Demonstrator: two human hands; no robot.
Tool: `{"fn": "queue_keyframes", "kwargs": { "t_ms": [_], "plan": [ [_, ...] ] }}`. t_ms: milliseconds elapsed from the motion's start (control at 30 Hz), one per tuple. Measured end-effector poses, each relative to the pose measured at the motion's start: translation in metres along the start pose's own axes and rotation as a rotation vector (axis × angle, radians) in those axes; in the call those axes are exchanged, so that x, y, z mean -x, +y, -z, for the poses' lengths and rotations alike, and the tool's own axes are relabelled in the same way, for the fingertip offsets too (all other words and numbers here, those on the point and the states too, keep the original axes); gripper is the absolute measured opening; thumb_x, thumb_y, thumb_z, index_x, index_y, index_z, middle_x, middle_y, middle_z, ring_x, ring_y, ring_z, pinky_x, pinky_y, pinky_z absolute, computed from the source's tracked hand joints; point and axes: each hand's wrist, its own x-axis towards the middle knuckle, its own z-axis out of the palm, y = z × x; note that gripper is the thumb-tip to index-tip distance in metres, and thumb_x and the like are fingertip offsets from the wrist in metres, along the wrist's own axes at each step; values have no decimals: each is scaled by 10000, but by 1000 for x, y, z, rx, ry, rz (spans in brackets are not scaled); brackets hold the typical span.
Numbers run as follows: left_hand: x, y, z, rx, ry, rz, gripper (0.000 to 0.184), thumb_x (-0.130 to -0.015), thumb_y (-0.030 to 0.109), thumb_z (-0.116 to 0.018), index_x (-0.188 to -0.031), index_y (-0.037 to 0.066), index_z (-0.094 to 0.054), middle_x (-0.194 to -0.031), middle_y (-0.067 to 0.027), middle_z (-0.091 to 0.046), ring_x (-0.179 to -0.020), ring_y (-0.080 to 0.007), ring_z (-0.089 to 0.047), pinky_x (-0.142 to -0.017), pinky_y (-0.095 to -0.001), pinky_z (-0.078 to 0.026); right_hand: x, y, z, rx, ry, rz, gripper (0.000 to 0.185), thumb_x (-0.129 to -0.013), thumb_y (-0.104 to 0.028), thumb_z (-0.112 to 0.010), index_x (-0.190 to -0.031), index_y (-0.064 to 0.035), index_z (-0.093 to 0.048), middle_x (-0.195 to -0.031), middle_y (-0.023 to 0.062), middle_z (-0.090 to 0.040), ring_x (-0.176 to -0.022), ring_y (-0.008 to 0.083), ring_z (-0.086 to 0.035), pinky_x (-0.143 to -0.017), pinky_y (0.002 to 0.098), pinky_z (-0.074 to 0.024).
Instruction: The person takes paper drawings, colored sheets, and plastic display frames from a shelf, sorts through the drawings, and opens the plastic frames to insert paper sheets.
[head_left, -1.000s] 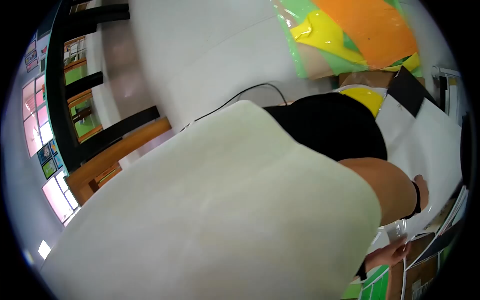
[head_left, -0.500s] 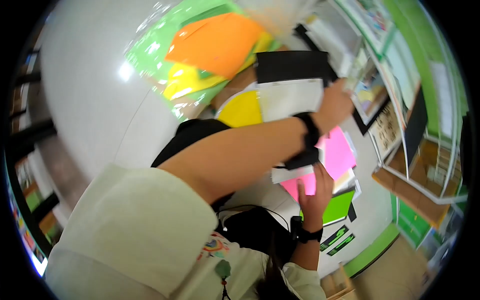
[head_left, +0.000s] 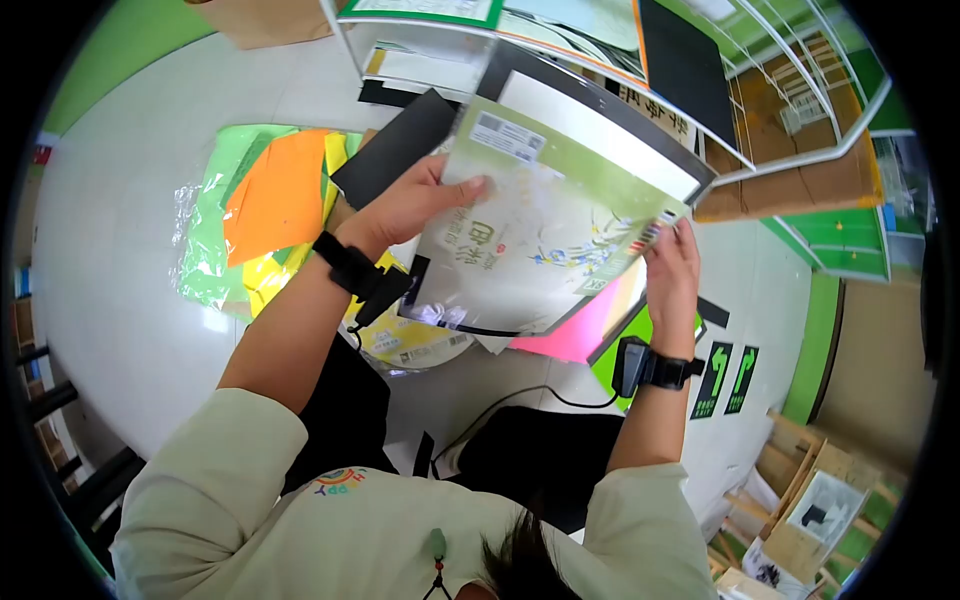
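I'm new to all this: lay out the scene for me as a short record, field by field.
Left hand: grips printed packet at its left side
Right hand: holds packet's right edge
Each wrist: black band
Left of packet: orange sheet
Partly behind packet: pink sheet
Farther right: two green-and-black arrow signs

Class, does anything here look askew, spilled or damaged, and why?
On the floor at left, the orange sheet lies askew over the light green sheet, their edges not lined up. No spill or damage stands out.
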Motion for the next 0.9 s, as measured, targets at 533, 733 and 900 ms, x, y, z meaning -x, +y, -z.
{"fn": "queue_keyframes", "kwargs": {
  "t_ms": [533,733,900],
  "plan": [
    [-18,-29,-2,-869,111,92,289,-897,266,-596,-1034,17,-543,-716,-20,-551,-624,-94,-482,-552,-245,-399,-8,-7,26,72,477,272,240,-865,8,-591,-1086,24,-498,-1007,153,-640,-896,163,-614,-800,275,-479],
    [-18,-24,3,-674,153,-24,239,-906,186,-583,-1063,7,-556,-795,-21,-583,-704,-74,-504,-628,-234,-424,-5,-6,23,248,408,-35,506,-830,-164,-680,-1216,27,-416,-1126,179,-561,-980,221,-576,-785,334,-491],
    [-21,-31,10,-710,243,-185,217,-909,126,-575,-1089,6,-567,-923,-10,-609,-836,-66,-512,-757,-221,-430,1,18,38,452,107,-497,559,-793,-216,-700,-1211,43,-436,-1115,136,-531,-939,201,-563,-731,346,-520]
  ]
}}
